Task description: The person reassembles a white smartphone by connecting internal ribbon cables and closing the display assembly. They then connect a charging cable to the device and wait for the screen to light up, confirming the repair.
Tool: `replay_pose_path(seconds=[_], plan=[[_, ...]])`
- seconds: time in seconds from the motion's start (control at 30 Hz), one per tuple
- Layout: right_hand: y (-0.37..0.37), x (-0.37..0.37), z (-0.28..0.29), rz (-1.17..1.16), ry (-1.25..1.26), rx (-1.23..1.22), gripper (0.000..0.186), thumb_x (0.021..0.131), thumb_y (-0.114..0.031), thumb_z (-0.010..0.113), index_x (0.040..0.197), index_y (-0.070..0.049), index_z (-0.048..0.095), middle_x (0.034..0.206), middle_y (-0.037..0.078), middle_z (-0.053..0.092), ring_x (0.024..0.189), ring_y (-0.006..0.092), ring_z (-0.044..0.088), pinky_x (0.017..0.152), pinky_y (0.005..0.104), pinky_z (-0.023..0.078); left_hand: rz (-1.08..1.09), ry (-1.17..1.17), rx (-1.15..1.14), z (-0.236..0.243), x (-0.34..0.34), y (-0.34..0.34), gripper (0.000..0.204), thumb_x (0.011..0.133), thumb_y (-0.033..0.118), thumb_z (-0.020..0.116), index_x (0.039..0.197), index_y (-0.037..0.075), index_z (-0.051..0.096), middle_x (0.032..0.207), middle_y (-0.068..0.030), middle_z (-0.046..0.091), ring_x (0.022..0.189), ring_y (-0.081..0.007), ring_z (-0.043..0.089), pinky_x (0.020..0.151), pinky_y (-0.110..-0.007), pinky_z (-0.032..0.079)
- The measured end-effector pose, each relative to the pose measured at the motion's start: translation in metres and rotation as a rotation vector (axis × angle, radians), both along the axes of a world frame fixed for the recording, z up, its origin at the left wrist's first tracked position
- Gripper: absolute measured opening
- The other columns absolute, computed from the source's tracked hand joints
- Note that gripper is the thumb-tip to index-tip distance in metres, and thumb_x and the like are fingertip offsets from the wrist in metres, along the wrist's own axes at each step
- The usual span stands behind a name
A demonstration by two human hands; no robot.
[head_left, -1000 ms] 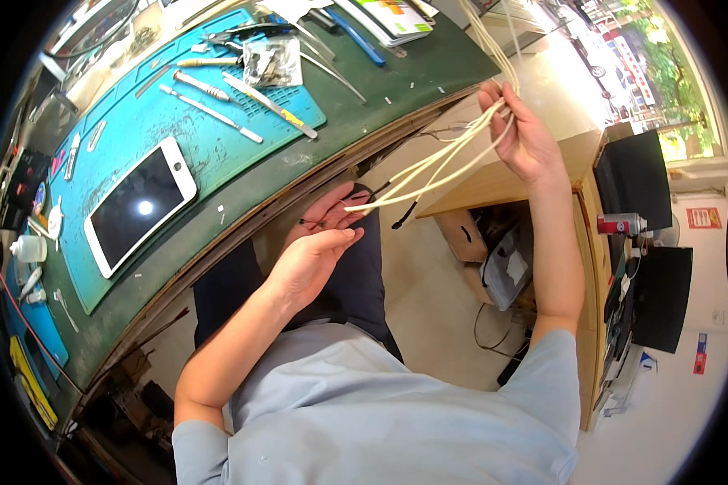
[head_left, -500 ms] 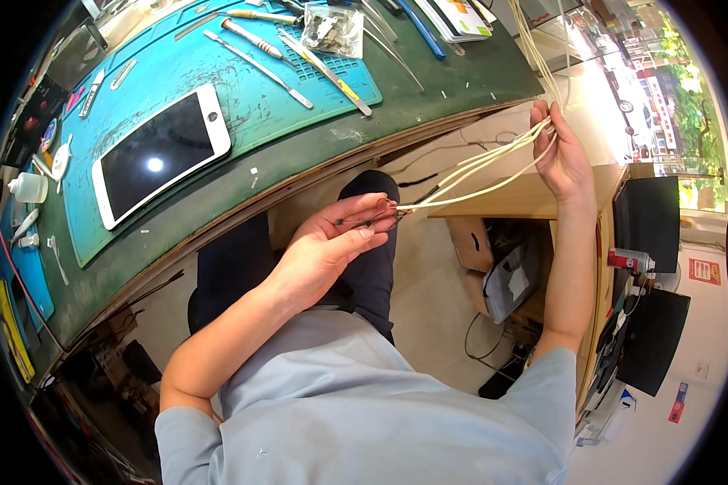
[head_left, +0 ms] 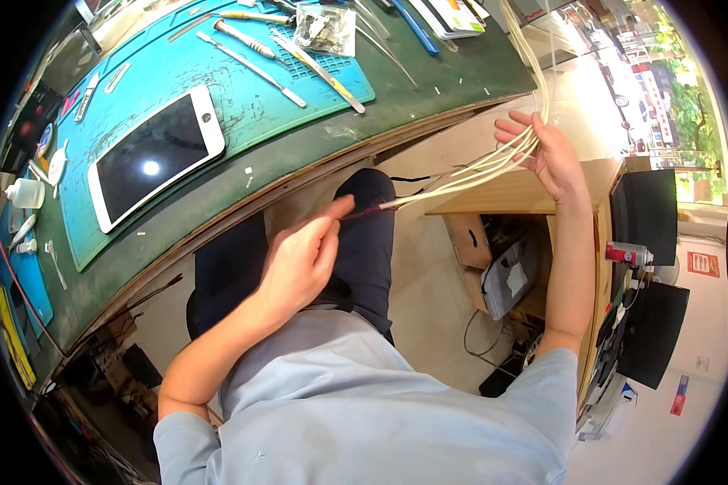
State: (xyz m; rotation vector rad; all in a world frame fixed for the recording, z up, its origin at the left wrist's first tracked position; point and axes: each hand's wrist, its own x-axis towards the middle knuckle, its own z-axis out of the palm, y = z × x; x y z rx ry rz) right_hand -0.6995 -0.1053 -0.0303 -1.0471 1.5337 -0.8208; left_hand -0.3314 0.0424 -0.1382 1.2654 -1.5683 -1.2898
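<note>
My right hand (head_left: 554,158) holds up a bundle of cream-white cables (head_left: 461,182) loosely, its fingers spread and the cables crossing between thumb and fingers. From there the bundle slopes down left to thin dark and reddish wire ends (head_left: 366,212) above my knee. My left hand (head_left: 298,259) is just left of these ends, thumb and index finger apart. Motion smears its fingertips; whether they touch the wires I cannot tell. Beyond, a white tablet-like device (head_left: 154,158) with a dark screen lies on the blue mat (head_left: 251,121).
The green bench edge (head_left: 332,145) runs diagonally ahead of me. Tweezers (head_left: 319,71), a screwdriver (head_left: 247,39) and a bag of small parts (head_left: 325,31) lie on the mat. At right stands a wooden cabinet (head_left: 534,190) with monitors (head_left: 653,335) beyond it.
My left hand has drawn back left from the wire ends and turned over. My right hand's fingers have spread, and the cables now sag lower across them.
</note>
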Motion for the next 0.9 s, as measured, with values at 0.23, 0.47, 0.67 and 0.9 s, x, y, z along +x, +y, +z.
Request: replay_pose_path(seconds=[0.23, 0.47, 0.67, 0.9], plan=[[0.008, -0.064, -0.027, 0.040, 0.496, -0.095, 0.040, 0.106, -0.027, 0.052, 0.135, -0.001, 0.058, 0.111, 0.009, 0.072, 0.092, 0.0139, 0.069, 0.069, 0.0248, 0.054, 0.160, 0.413, 0.041, -0.007, -0.003, 0.002, 0.029, 0.103, 0.001, 0.051, 0.130, -0.004, 0.059, 0.121, -0.0161, 0.072, 0.107, -0.0214, 0.071, 0.089, -0.033, 0.056], [0.050, 0.000, -0.065, 0.200, 0.593, -0.177, 0.049, 0.103, -0.025, 0.059, 0.145, -0.003, 0.049, 0.116, 0.009, 0.070, 0.103, 0.0165, 0.067, 0.083, 0.0322, 0.056, -0.267, 0.648, 0.250, 0.031, 0.000, 0.043, 0.032, 0.103, -0.005, 0.045, 0.133, -0.004, 0.055, 0.118, -0.0181, 0.072, 0.108, -0.0237, 0.071, 0.095, -0.035, 0.057], [0.042, 0.040, -0.030, -0.066, -0.359, -0.043, 0.066, 0.101, -0.023, 0.062, 0.153, 0.003, 0.030, 0.114, 0.016, 0.068, 0.100, 0.0236, 0.069, 0.083, 0.0376, 0.059, -0.533, 0.519, 0.046, 0.058, -0.001, 0.045, 0.040, 0.093, -0.012, 0.050, 0.132, -0.006, 0.058, 0.120, -0.0161, 0.073, 0.109, -0.0243, 0.072, 0.093, -0.033, 0.058], [0.003, 0.022, -0.017, -0.409, -0.451, -0.457, 0.070, 0.101, -0.014, 0.060, 0.157, 0.001, 0.021, 0.126, 0.018, 0.062, 0.110, 0.0246, 0.065, 0.088, 0.0364, 0.056, -0.553, 0.643, -0.312, 0.086, 0.017, 0.057, 0.043, 0.084, -0.012, 0.054, 0.125, -0.004, 0.063, 0.108, -0.0162, 0.076, 0.091, -0.0268, 0.076, 0.079, -0.035, 0.061]])
